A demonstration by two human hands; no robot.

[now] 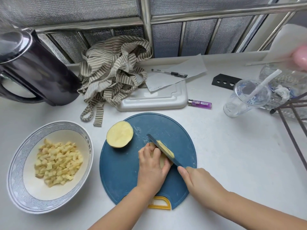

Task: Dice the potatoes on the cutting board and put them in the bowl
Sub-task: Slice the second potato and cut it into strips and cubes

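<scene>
Blue board [126, 171]: knife [159, 146] diagonal across potato [167, 151]

Unreadable print on lighter [199, 103], bowl [88, 143].

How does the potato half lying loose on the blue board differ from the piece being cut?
The loose half lies cut face up, whole and untouched; the other piece is gripped by the left hand and partly sliced by the knife. Both are pale yellow, on the cutting board.
</scene>
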